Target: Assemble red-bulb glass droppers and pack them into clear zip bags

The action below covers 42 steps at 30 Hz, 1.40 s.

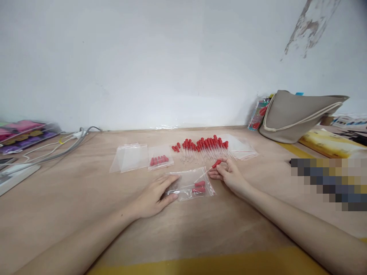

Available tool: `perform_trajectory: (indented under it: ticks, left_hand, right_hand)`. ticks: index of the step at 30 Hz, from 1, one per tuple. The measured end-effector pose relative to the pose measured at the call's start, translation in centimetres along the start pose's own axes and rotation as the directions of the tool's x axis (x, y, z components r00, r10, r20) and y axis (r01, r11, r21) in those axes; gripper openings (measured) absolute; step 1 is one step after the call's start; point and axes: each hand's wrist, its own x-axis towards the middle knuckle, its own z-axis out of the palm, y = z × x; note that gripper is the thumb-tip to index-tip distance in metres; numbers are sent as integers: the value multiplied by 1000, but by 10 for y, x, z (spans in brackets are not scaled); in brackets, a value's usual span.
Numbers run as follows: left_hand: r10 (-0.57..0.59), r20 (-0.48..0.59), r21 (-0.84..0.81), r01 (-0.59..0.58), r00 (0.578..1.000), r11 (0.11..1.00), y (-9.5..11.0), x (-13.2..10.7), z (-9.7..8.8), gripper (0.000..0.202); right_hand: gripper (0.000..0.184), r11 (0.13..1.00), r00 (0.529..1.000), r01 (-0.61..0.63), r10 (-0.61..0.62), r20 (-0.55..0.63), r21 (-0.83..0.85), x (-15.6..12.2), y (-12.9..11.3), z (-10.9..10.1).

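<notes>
A clear zip bag (185, 187) lies flat on the table, with two red-bulbed droppers inside it. Over its left end, my left hand (155, 196) holds it, thumb and fingers on either side of the film. At the bag's right end my right hand (231, 175) pinches another dropper (216, 164) by its red bulb. The thin clear tube points down-left at the bag's right edge; whether its tip is inside I cannot tell. Behind the hands lies a pile of droppers (210, 145) with red bulbs and clear tubes.
A filled bag (160, 160) of droppers lies behind my left hand, beside flat bags (134, 157). More bags (243, 147) lie right of the pile. A grey pouch (298, 116) and a patterned pack (258, 114) stand back right. Cables (65, 147) and a colourful packet (25, 133) are left.
</notes>
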Motion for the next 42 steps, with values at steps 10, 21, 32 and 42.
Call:
perform_trajectory:
  ticks: [10, 21, 32, 42]
  left_hand:
    - [41, -23, -4, -41, 999, 999, 2, 4, 0, 46]
    - [50, -22, 7, -50, 999, 999, 2, 4, 0, 45]
    - [52, -27, 24, -51, 998, 998, 0, 6, 2, 43]
    - [-6, 81, 75, 0, 997, 997, -3, 6, 1, 47]
  right_hand:
    - [24, 900, 967, 118, -7, 254, -421, 3, 10, -10]
    - [18, 823, 929, 252, -59, 366, -508, 2, 0, -1]
    - [32, 946, 889, 27, 124, 440, -322, -6, -6, 0]
    - [7, 532, 936, 332, -287, 203, -779, 44, -17, -5]
